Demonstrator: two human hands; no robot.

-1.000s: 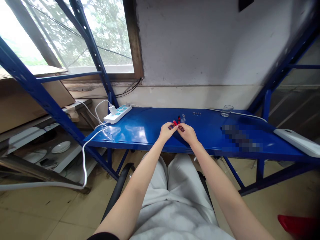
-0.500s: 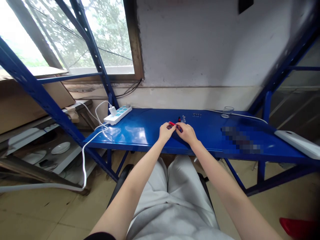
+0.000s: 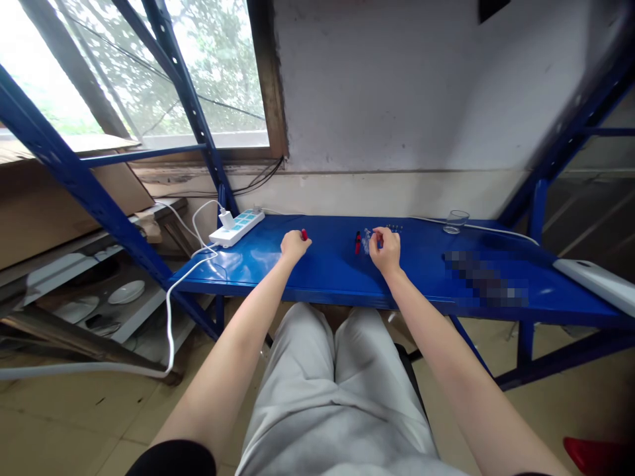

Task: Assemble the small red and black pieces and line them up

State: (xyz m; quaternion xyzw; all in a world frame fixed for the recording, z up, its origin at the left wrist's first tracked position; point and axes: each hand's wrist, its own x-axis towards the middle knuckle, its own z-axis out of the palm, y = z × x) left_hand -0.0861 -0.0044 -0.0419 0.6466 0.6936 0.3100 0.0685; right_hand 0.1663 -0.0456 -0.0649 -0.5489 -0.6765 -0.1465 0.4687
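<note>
My left hand [image 3: 293,246] rests on the blue metal shelf [image 3: 327,264] with its fingers closed round a small red piece [image 3: 304,234]. My right hand [image 3: 385,247] is further right, fingers curled over a small clear plastic item [image 3: 366,239], with a red and black piece [image 3: 357,242] lying just left of it. A row of small dark parts [image 3: 394,227] sits behind my right hand. What exactly my right fingers grip is too small to name.
A white power strip [image 3: 235,227] with a plugged charger and white cable lies at the shelf's back left. A clear glass [image 3: 456,221] stands at the back right, a white flat object [image 3: 595,277] at the far right. Blue rack posts [image 3: 74,178] flank the shelf.
My hands were together at the shelf's middle, both on the red piece. They have parted: the left went left with the red piece, the right went back toward the clear item.
</note>
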